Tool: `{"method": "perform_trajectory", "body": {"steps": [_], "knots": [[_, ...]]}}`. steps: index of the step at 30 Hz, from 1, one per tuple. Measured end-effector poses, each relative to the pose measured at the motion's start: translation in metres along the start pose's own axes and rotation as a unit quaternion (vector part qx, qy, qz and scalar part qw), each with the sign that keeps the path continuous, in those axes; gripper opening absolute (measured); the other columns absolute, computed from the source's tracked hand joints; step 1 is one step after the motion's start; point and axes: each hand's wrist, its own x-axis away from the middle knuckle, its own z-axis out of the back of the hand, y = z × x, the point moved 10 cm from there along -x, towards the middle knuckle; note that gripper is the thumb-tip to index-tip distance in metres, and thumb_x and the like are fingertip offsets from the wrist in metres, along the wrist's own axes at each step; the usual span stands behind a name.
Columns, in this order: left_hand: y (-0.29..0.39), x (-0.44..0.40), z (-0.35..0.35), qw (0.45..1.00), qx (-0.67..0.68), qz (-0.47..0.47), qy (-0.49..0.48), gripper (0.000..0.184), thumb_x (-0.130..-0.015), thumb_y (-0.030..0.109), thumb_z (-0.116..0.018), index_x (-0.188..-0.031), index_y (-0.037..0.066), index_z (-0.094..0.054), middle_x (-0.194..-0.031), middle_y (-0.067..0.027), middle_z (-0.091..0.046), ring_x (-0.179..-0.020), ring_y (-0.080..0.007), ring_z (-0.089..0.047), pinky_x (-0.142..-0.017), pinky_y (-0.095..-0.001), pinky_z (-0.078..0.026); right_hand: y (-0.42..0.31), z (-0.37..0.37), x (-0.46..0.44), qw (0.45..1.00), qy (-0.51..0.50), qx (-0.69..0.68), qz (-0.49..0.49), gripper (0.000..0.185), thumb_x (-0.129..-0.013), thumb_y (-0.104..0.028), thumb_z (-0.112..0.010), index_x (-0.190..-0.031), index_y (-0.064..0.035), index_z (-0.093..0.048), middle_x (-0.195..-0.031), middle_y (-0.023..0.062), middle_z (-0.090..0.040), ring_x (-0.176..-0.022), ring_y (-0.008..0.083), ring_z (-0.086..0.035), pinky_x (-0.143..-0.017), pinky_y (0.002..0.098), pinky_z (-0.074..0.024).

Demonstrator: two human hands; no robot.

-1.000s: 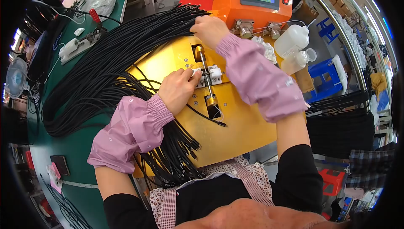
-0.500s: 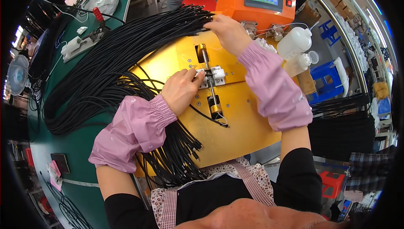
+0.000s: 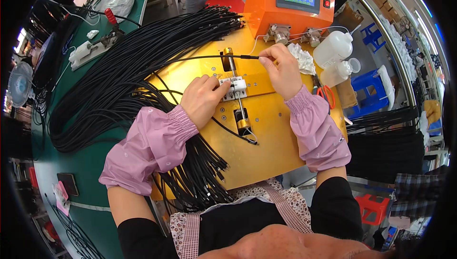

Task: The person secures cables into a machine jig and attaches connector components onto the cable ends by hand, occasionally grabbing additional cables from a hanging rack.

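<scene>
A single black cable [image 3: 204, 57] stretches out from the big bundle of black cables [image 3: 109, 68], its end pinched in my right hand [image 3: 281, 68] above the yellow metal plate [image 3: 271, 140]. My left hand [image 3: 204, 98] rests with its fingertips at the left side of the white clamp block [image 3: 233, 88]; fingers are together, and what they grip is hidden. Metal rods with brass ends stand above and below the block. Another cable [image 3: 233, 134] runs out from under my left hand, its tip on the plate. More cable ends [image 3: 200, 183] hang beside my left sleeve.
Behind the plate stands an orange machine [image 3: 262, 6] with a screen. White plastic bottles [image 3: 333, 48], crumpled white paper [image 3: 302, 59] and red-handled scissors [image 3: 328, 96] lie to the right. A hand clamp tool [image 3: 95, 47] sits on the green table [image 3: 90, 173]. A person stands beyond.
My right hand has left the bundle's far end and come right and nearer, drawing one cable out straight. My left hand has stayed at the white block. Scissors and crumpled paper are more visible.
</scene>
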Motion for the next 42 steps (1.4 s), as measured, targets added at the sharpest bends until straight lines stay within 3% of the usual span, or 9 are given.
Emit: {"method": "perform_trajectory", "body": {"steps": [4, 6, 11, 22, 26, 31, 34, 36, 42], "knots": [[0.015, -0.009, 0.035, 0.995, 0.091, -0.044, 0.028, 0.026, -0.07, 0.002, -0.057, -0.095, 0.007, -0.06, -0.077, -0.005, -0.051, -0.067, -0.0212, -0.048, -0.064, -0.0281, -0.042, 0.008, -0.012, 0.007, 0.992, -0.054, -0.109, -0.035, 0.005, -0.075, -0.003, -0.055, -0.08, -0.0026, -0.058, -0.078, 0.0038, -0.051, -0.067, 0.0137, -0.045, -0.062, 0.0232, -0.0368], [0.027, -0.01, 0.055, 0.98, 0.171, -0.087, 0.045, 0.027, -0.069, 0.001, -0.057, -0.094, 0.006, -0.06, -0.077, -0.0051, -0.052, -0.067, -0.0215, -0.048, -0.065, -0.0281, -0.042, -0.005, -0.036, 0.018, 0.976, -0.169, -0.138, 0.001, 0.007, -0.075, -0.003, -0.055, -0.08, -0.0033, -0.058, -0.078, 0.0047, -0.051, -0.068, 0.015, -0.046, -0.062, 0.0232, -0.0367], [-0.012, -0.008, 0.004, 0.993, 0.112, 0.019, 0.021, 0.027, -0.068, 0.001, -0.057, -0.094, 0.005, -0.06, -0.077, -0.0048, -0.051, -0.067, -0.0207, -0.049, -0.063, -0.0275, -0.042, -0.014, -0.041, 0.022, 0.987, -0.138, -0.059, 0.055, 0.006, -0.074, -0.003, -0.055, -0.079, -0.0039, -0.058, -0.079, 0.0054, -0.052, -0.071, 0.0172, -0.046, -0.064, 0.0244, -0.0373], [0.008, 0.0, -0.001, 0.998, -0.05, -0.027, 0.007, 0.024, -0.073, 0.005, -0.056, -0.097, 0.006, -0.058, -0.075, -0.004, -0.045, -0.063, -0.0175, -0.045, -0.059, -0.0265, -0.041, -0.033, -0.038, 0.031, 0.991, -0.085, 0.002, 0.102, 0.003, -0.072, -0.008, -0.056, -0.073, -0.0049, -0.056, -0.077, 0.0068, -0.051, -0.075, 0.0227, -0.047, -0.069, 0.0312, -0.0403], [0.013, -0.001, 0.0, 0.995, -0.082, -0.047, 0.011, 0.025, -0.075, 0.008, -0.055, -0.1, 0.005, -0.056, -0.074, -0.0044, -0.042, -0.061, -0.0175, -0.043, -0.059, -0.0271, -0.041, -0.061, -0.049, 0.046, 0.919, -0.084, 0.313, 0.223, 0.004, -0.072, -0.009, -0.055, -0.074, -0.0075, -0.058, -0.077, 0.0068, -0.051, -0.076, 0.0222, -0.048, -0.069, 0.031, -0.0408], [0.013, -0.001, -0.004, 0.994, -0.093, -0.05, -0.007, 0.026, -0.076, 0.008, -0.054, -0.102, 0.005, -0.054, -0.075, -0.0048, -0.042, -0.062, -0.0176, -0.043, -0.059, -0.0272, -0.041, -0.043, -0.04, -0.017, 0.927, -0.113, 0.296, 0.198, 0.01, -0.072, -0.008, -0.053, -0.068, -0.0074, -0.062, -0.074, 0.0069, -0.057, -0.068, 0.0242, -0.055, -0.063, 0.0346, -0.0448], [0.013, -0.002, -0.003, 0.995, -0.088, -0.052, -0.003, 0.026, -0.076, 0.008, -0.054, -0.102, 0.005, -0.054, -0.075, -0.0048, -0.042, -0.062, -0.0176, -0.043, -0.059, -0.0272, -0.041, -0.021, -0.07, -0.073, 0.881, -0.092, 0.424, 0.189, 0.012, -0.073, -0.011, -0.052, -0.066, -0.0085, -0.062, -0.071, 0.0056, -0.062, -0.066, 0.0253, -0.06, -0.062, 0.0342, -0.0463], [0.013, -0.001, -0.003, 0.995, -0.082, -0.054, -0.002, 0.025, -0.077, 0.009, -0.054, -0.101, 0.005, -0.055, -0.075, -0.0047, -0.042, -0.062, -0.0176, -0.043, -0.059, -0.0272, -0.041, 0.002, -0.1, -0.096, 0.849, -0.166, 0.49, 0.111, 0.015, -0.075, -0.011, -0.052, -0.063, -0.0087, -0.061, -0.07, 0.006, -0.064, -0.066, 0.0248, -0.062, -0.062, 0.0336, -0.0469], [0.012, -0.001, -0.004, 0.995, -0.084, -0.05, -0.004, 0.021, -0.078, 0.013, -0.052, -0.097, 0.003, -0.052, -0.078, -0.0076, -0.045, -0.067, -0.0197, -0.046, -0.061, -0.0296, -0.042, 0.016, -0.135, -0.11, 0.834, -0.211, 0.496, 0.119, 0.014, -0.076, -0.011, -0.051, -0.067, -0.0096, -0.062, -0.068, 0.0061, -0.064, -0.065, 0.0242, -0.062, -0.062, 0.0327, -0.047]]}}
